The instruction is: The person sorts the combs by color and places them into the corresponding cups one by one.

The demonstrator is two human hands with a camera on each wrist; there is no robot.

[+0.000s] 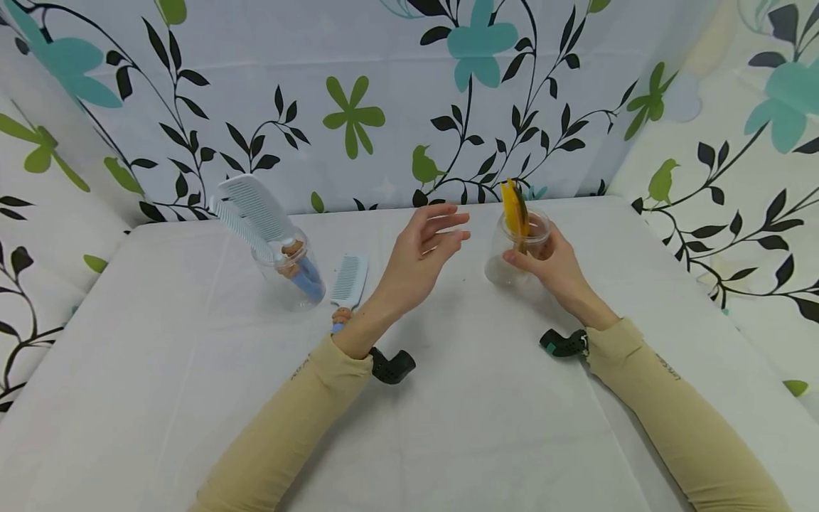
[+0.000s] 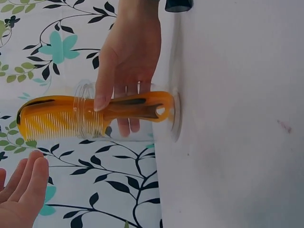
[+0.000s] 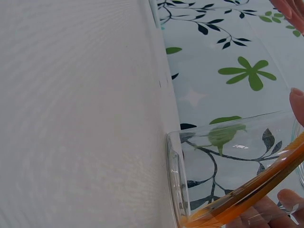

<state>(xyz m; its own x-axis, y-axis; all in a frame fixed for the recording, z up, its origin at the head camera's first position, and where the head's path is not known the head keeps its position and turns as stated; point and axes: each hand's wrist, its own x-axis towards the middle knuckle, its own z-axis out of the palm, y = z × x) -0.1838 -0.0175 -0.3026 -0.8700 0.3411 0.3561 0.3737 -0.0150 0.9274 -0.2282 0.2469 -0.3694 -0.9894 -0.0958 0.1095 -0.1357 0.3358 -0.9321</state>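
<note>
My right hand (image 1: pixel 563 274) grips a clear jar (image 1: pixel 500 269) upright on the table, thumb on the near side and fingers round the far side. An orange comb with dark streaks (image 2: pixel 61 116) stands in it, handle down, its toothed end above the rim. In the left wrist view, the comb's handle reaches the jar's bottom. My left hand (image 1: pixel 416 263) is raised to the left of this jar, fingers loosely extended, holding nothing. Beside the left forearm lies a light blue comb (image 1: pixel 349 283) with a brown-and-blue handle, partly hidden by the wrist.
A second clear jar (image 1: pixel 288 295) at the left holds light blue combs (image 1: pixel 256 203), teeth ends up and leaning left. A white cloth covers the table (image 1: pixel 486 427). Patterned curtains (image 1: pixel 384 57) with leaves and flowers stand behind and at both sides.
</note>
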